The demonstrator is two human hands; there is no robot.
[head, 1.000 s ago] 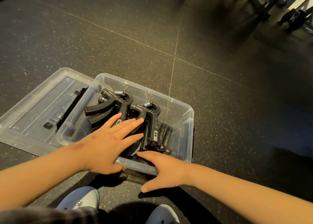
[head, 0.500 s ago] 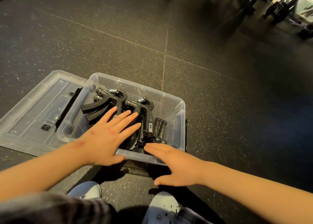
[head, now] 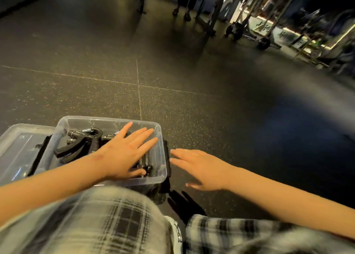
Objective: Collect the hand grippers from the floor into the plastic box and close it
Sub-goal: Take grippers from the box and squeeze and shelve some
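Observation:
A clear plastic box (head: 107, 121) sits on the dark floor just beyond my knees. Several black hand grippers (head: 76, 146) lie piled inside it. My left hand (head: 124, 152) lies flat with straight fingers over the grippers in the box's right half, hiding some of them. My right hand (head: 201, 167) hovers open just right of the box, fingertips near the black latch (head: 167, 157) on its right side. The clear lid (head: 17, 146) lies on the floor against the box's left side.
My knees in plaid fabric (head: 115, 225) fill the bottom of the view. Dark speckled floor tiles (head: 192, 109) stretch ahead. Gym racks and weight plates (head: 247, 31) stand at the far right, and a person's legs (head: 184, 2) at the back.
The view has tilted up, showing more of the room. My left hand slid right across the grippers. My right hand moved off the box's near rim to its right side.

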